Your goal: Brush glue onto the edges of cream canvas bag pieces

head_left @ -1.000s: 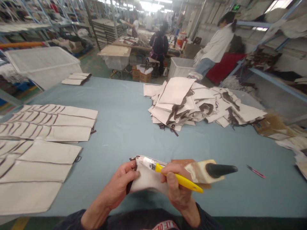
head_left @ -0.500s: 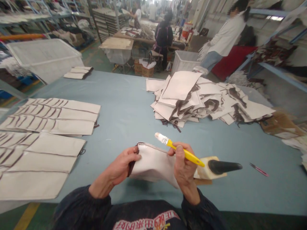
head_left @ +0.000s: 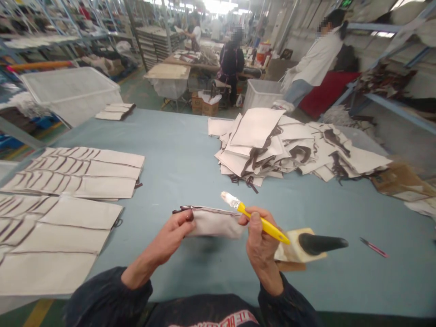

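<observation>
My left hand (head_left: 177, 234) pinches the left edge of a white fabric piece with dark brown trim (head_left: 214, 222), held above the table and seen nearly edge-on, its lower part blurred. In my right hand (head_left: 260, 238) is a yellow-handled paintbrush (head_left: 264, 223); white stuff coats its bristles, which point up and left. The fingers of that hand also reach the right end of the fabric piece; whether they grip it I cannot tell. Just right of this hand sits a pale, smeared container (head_left: 289, 247) with a black tapered object (head_left: 322, 244) lying across it.
A heap of white brown-trimmed pieces (head_left: 255, 129) covers the table's (head_left: 170, 163) back right. Overlapping rows of similar pieces (head_left: 91, 227) lie at left, and a small stack (head_left: 115, 111) farther back. Pink-handled snips (head_left: 374, 247) rest at right. Beyond stand plastic bins (head_left: 75, 93) and several people.
The fabric piece has tipped from showing its broad face to nearly edge-on. My left hand has shifted slightly left with it. The brush stays in my right hand.
</observation>
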A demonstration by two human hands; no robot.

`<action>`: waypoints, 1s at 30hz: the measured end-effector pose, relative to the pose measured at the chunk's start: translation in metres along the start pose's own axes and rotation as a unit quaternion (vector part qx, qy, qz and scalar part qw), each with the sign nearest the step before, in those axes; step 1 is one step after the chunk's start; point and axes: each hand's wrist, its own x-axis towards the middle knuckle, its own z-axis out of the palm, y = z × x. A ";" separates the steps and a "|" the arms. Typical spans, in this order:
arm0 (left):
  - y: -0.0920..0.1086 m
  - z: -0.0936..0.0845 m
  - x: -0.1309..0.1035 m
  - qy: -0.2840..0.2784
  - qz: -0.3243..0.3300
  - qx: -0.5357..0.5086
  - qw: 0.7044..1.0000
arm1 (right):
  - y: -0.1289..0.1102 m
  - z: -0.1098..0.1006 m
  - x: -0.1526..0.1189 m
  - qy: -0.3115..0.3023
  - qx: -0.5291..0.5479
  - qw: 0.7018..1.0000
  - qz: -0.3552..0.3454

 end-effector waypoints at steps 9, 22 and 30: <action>-0.021 0.017 -0.026 -0.026 -0.002 0.016 1.000 | 0.008 0.018 -0.007 -0.083 -0.078 0.991 -0.063; -0.015 0.025 -0.028 0.032 -0.106 -0.211 0.971 | -0.024 0.000 -0.009 -0.142 -0.055 0.969 -0.194; -0.022 0.021 -0.029 0.036 -0.110 -0.196 0.974 | -0.010 -0.008 -0.011 -0.083 -0.018 0.987 -0.135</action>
